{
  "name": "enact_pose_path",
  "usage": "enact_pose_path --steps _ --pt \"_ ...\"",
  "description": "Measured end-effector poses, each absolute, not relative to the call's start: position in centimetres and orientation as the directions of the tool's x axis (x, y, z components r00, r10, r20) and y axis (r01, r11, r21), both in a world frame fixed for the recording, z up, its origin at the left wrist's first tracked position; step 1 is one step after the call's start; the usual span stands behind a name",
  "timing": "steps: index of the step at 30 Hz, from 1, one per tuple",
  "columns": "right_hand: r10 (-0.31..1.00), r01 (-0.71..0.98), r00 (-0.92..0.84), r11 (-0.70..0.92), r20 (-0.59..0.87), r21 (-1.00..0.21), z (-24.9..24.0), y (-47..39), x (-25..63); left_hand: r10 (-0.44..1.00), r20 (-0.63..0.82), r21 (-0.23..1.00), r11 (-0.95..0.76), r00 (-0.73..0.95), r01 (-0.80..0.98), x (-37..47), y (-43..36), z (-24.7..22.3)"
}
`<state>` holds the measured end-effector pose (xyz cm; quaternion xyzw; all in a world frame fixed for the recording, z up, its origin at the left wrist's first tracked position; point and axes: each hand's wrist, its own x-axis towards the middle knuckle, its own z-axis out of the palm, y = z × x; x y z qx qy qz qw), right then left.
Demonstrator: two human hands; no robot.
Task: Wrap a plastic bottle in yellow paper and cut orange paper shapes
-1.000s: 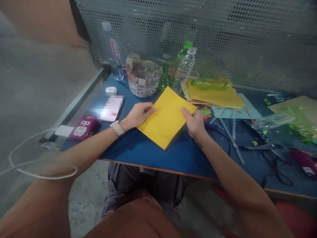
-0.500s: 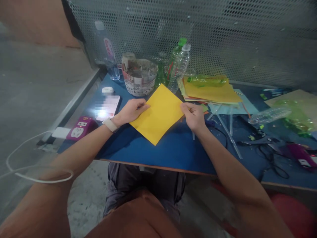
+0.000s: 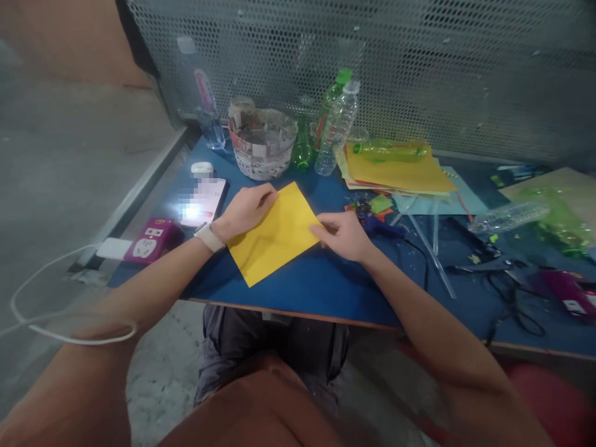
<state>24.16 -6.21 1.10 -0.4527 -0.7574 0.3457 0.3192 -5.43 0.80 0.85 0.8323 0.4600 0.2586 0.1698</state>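
Note:
A square sheet of yellow paper (image 3: 277, 236) lies low over the blue table, turned so that one corner points away from me. My left hand (image 3: 249, 211) is closed on its upper left edge, thumb on top and a pale watch band at the wrist. At the right corner, my right hand (image 3: 342, 236) pinches the sheet between thumb and fingers. Just beyond my right hand rests a blue glue gun (image 3: 379, 226) beside small orange and green paper scraps (image 3: 380, 203).
Behind the sheet stand a newspaper-covered basket (image 3: 263, 149) and several plastic bottles (image 3: 338, 124). A stack of coloured paper (image 3: 395, 171) lies at the back right. To the left are a phone (image 3: 209, 195) and a purple power socket (image 3: 153, 239). Scissors (image 3: 488, 267) lie far right.
The yellow paper has moved down and left toward the tabletop and turned slightly. My right hand has come left and lower with it, uncovering the glue gun.

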Motion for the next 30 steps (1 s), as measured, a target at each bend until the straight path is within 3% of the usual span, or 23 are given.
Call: enact_pose_path --steps 7,11,19,30 --pt "0.949 0.428 -0.296 0.235 0.11 -0.873 0.9 -5.8 24.2 0.609 0.274 0.477 -0.758 0.744 0.445 -4.6 -0.8 1.2" --pt "0.922 0.45 -0.311 0.356 0.23 -0.819 0.6 -6.0 23.8 0.545 0.262 0.392 -0.814 0.796 0.428 -3.8 -1.8 1.1" --pt "0.904 0.481 -0.134 0.417 0.405 -0.771 0.2 -5.5 24.3 0.67 0.177 0.282 -0.736 0.721 0.615 -4.3 -0.6 1.3" --pt "0.882 0.472 -0.007 0.418 0.471 -0.776 0.7 -5.6 24.5 0.885 0.119 0.161 -0.464 0.449 0.871 -6.2 1.0 2.6"
